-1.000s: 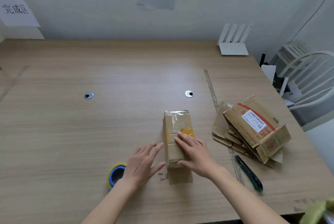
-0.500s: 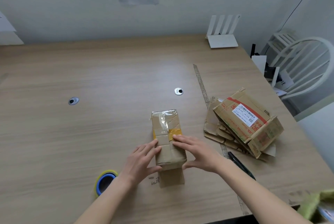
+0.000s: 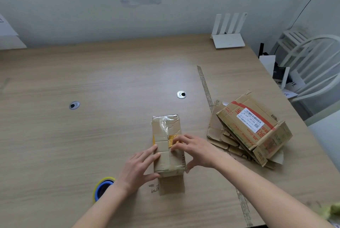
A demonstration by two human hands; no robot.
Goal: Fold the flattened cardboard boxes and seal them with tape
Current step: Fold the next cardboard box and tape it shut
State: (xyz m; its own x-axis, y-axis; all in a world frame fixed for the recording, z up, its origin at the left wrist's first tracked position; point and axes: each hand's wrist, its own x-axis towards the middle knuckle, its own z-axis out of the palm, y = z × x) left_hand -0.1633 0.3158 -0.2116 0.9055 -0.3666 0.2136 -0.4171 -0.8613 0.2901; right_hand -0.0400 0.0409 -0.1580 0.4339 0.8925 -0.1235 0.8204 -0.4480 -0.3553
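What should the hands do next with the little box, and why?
Probably fold up the flap that lies flat on the table. Both hands, left and right, already steady the box, and tape waits nearby.

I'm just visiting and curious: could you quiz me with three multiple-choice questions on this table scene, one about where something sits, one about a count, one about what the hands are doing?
1. Where is the tape roll?
A. by the left forearm
B. on the chair
C. on the box stack

2. How many round metal grommets are in the tabletop?
A. one
B. two
C. four

3. What are the hands doing?
A. lifting the tape
B. cutting cardboard
C. pressing on the small box

Answers:
A, it lies beside that forearm.
B, one left, one right.
C, left hand and right hand rest on it.
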